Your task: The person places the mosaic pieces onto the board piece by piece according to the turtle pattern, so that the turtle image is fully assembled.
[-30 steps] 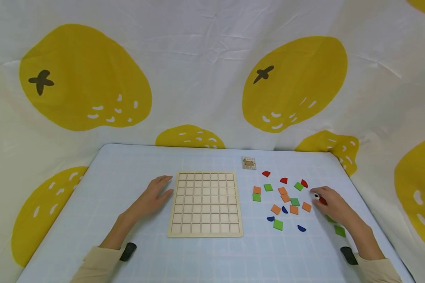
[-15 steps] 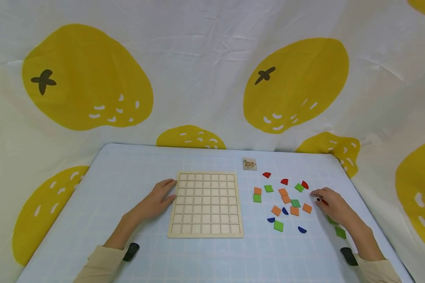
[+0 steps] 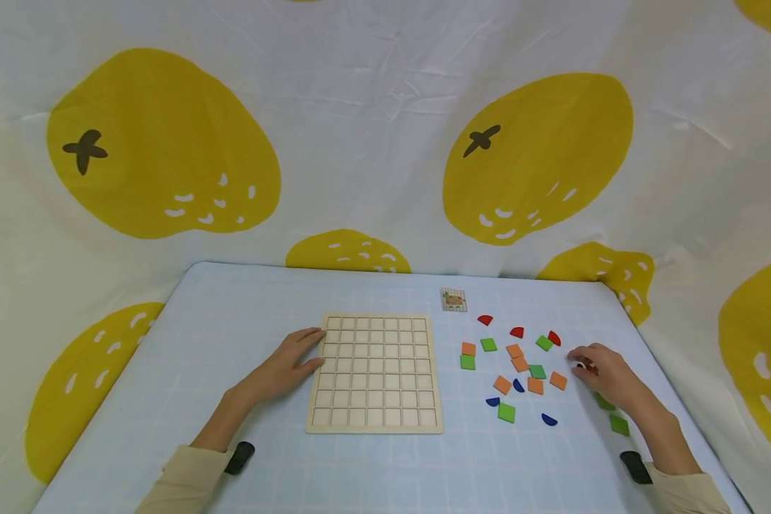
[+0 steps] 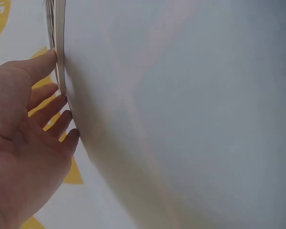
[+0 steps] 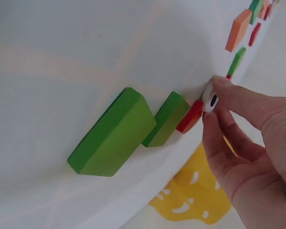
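In the head view, a pale wooden grid board [image 3: 375, 365] lies flat on the table. At its left edge, my left hand [image 3: 288, 365] touches the rim with fingers extended; thumb and fingertips also meet the board's edge [image 4: 60, 47] in the left wrist view. Over at the right, my right hand [image 3: 607, 375] pinches a white round eye piece [image 5: 210, 99] with a black dot, between thumb and fingers, low over the table. Close beside it lie a red piece [image 5: 190, 118] and two green square tiles [image 5: 115, 136], one behind the other.
Between the board and my right hand, several orange tiles [image 3: 535, 386], green tiles [image 3: 506, 412], blue half-round pieces [image 3: 549, 420] and red wedges [image 3: 517, 333] lie scattered. A small picture card [image 3: 454, 300] is at the back. A patterned cloth [image 3: 385, 143] hangs behind the table.
My left hand has moved slightly right and now touches the board's edge. The right hand stays nearly in place, and the white eye piece has become more covered by its fingers.
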Motion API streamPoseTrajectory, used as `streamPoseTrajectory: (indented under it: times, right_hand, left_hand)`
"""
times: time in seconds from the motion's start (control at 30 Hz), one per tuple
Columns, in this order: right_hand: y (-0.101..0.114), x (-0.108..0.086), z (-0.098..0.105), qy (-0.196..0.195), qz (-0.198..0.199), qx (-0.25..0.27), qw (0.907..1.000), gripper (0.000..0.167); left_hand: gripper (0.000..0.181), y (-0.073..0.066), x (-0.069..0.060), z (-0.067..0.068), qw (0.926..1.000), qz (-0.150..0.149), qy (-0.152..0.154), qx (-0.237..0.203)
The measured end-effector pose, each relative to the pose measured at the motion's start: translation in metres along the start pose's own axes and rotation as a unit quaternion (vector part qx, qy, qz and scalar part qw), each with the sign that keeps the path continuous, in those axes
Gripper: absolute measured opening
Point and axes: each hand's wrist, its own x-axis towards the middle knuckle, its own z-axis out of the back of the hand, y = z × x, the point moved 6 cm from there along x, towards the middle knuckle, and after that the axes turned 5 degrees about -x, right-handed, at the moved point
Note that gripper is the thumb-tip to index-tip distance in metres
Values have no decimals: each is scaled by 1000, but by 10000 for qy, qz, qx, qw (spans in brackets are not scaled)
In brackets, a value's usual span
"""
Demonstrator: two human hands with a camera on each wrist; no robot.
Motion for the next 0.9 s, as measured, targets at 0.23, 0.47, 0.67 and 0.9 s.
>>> streamPoseTrajectory:
  times: [0.23, 0.47, 0.67, 0.9]
  right_hand:
    - [-3, -3, 0, 35, -126, 11, 9999, 23]
    - [1, -3, 3, -38, -192, 27, 9998, 15]
    - [10, 2, 6, -214, -123, 110, 9996, 15]
    - [24, 10, 7, -385, 77, 297, 9988, 17]
  left_hand:
    - [57, 0, 1, -2, 9998, -179, -32, 83]
    - [58, -1, 0, -1, 9988, -230, 7, 437]
    - [58, 0, -2, 1, 9992, -240, -30, 304]
    - [59, 4, -1, 1, 9995, -158, 23, 269]
